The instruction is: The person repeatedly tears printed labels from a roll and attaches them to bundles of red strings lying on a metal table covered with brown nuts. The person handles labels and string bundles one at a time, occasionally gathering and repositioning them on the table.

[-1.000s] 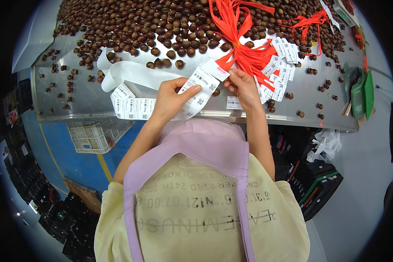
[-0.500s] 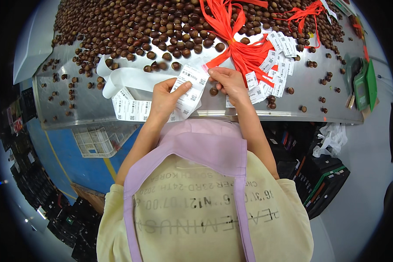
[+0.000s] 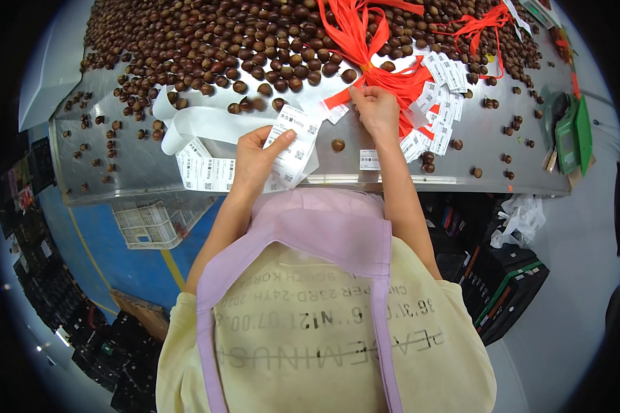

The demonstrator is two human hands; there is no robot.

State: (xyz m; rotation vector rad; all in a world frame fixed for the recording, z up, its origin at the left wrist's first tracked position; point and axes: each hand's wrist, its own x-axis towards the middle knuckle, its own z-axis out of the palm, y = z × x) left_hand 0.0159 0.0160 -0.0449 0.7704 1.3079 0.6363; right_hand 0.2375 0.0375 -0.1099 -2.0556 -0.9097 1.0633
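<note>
My left hand [image 3: 255, 157] grips a strip of white printed labels [image 3: 295, 146] between thumb and fingers, just above the table's near edge. To its right, my right hand [image 3: 377, 111] has its fingertips closed at a flat red strip [image 3: 339, 98], which runs out of a tied bundle of red strips [image 3: 358, 34]. A small white label [image 3: 334, 112] lies by that strip's free end. Beside my right hand, many red strips carry white labels [image 3: 449, 103] fanned out. Some of my right fingers are hidden behind the hand.
A large heap of chestnuts [image 3: 207, 41] covers the far side of the metal table [image 3: 241, 182]. White backing paper [image 3: 210, 125] curls left of my hands, near more labels [image 3: 203, 172]. A green-and-grey device [image 3: 573, 138] stands at the right edge. A white crate [image 3: 148, 224] sits below.
My right hand has moved away from the label strip, rightward and slightly farther out, onto the red strip. My left hand stays nearly in place, still holding the labels.
</note>
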